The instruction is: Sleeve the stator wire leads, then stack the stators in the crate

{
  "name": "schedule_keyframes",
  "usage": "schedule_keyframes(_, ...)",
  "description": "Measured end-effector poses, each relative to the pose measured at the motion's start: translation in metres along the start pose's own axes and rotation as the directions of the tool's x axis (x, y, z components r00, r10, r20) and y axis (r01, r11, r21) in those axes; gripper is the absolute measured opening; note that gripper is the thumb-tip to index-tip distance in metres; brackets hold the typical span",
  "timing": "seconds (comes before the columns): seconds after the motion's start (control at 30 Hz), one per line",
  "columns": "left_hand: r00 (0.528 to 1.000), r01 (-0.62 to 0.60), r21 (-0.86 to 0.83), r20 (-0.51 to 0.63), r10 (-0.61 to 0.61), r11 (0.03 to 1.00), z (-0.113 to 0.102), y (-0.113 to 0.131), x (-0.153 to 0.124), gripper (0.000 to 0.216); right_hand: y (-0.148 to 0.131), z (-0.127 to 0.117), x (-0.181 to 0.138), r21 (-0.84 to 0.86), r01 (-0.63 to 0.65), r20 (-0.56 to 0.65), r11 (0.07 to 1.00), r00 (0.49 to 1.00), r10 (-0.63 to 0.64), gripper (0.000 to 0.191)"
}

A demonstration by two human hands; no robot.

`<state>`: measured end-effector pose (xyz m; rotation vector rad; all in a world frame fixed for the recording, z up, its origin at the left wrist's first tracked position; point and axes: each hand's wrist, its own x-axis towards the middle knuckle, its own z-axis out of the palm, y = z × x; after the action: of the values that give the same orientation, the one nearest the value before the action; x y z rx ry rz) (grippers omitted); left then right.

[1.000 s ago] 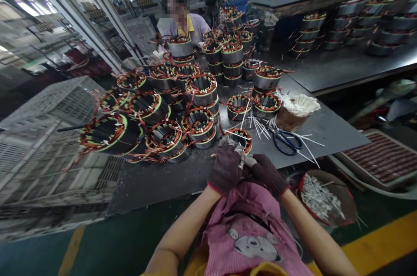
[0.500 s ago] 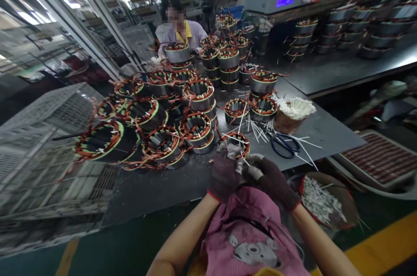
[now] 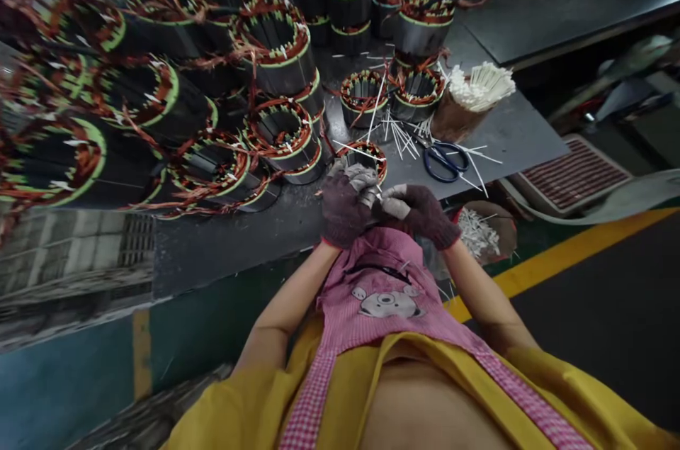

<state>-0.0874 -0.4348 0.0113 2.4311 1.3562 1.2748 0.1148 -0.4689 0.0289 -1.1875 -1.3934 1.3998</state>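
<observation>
Both my hands wear dark knit gloves with pale fingertips and meet at the near edge of the dark table [image 3: 223,244]. My left hand [image 3: 344,205] is curled, fingers closed on something small I cannot make out. My right hand [image 3: 417,211] is also curled, its thumb and fingers pinched toward the left hand. Just beyond the fingertips lies a stator [image 3: 366,154] with copper windings, flat on the table. A pink checked apron [image 3: 382,294] covers my front below the hands.
Many stators [image 3: 276,131] with orange-red leads are piled at the left and back. Blue-handled scissors [image 3: 443,159], loose white sleeves [image 3: 398,127] and a brown cup of white sleeves [image 3: 472,99] lie to the right. A bowl of white scraps [image 3: 481,234] sits below the table edge.
The camera has tilted sharply down, so the co-worker and machines have left the view. My hands stay together at the table edge by the same stator.
</observation>
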Motion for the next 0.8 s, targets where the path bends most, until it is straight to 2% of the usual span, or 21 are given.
schedule_keyframes(0.1,0.999,0.013,0.053,0.046,-0.016,0.998,0.002,-0.001,-0.001,0.012,-0.003,-0.002,-0.003,-0.002,-0.003,-0.036,1.0,0.999,0.003,0.041)
schedule_keyframes(0.2,0.998,0.019,0.029,0.058,-0.02,0.999,0.002,-0.001,0.0,0.01,-0.002,-0.001,0.0,-0.051,-0.023,-0.058,0.998,0.998,0.02,0.045)
schedule_keyframes(0.3,0.999,-0.002,0.004,0.038,0.001,1.0,0.0,-0.001,0.0,0.01,-0.001,0.001,0.009,-0.16,-0.065,-0.083,0.985,0.995,0.053,0.051)
schedule_keyframes(0.4,0.995,0.019,0.019,0.101,-0.021,1.0,-0.004,-0.001,0.0,0.007,-0.002,0.0,0.015,-0.256,-0.08,-0.085,0.963,0.995,0.06,0.054)
schedule_keyframes(0.5,0.99,0.018,0.029,0.139,-0.022,0.999,-0.006,-0.002,-0.001,0.007,-0.005,-0.004,0.012,-0.217,-0.036,-0.025,0.976,0.999,0.031,0.054)
schedule_keyframes(0.63,0.993,-0.011,0.044,0.121,0.005,0.999,-0.004,-0.003,-0.001,0.012,-0.005,-0.008,0.003,-0.099,0.017,-0.005,0.995,1.0,-0.018,0.048)
schedule_keyframes(0.8,0.992,0.023,0.029,0.127,-0.027,0.999,-0.003,-0.003,-0.001,0.002,-0.001,-0.004,0.008,-0.151,-0.028,-0.034,0.988,0.999,0.024,0.049)
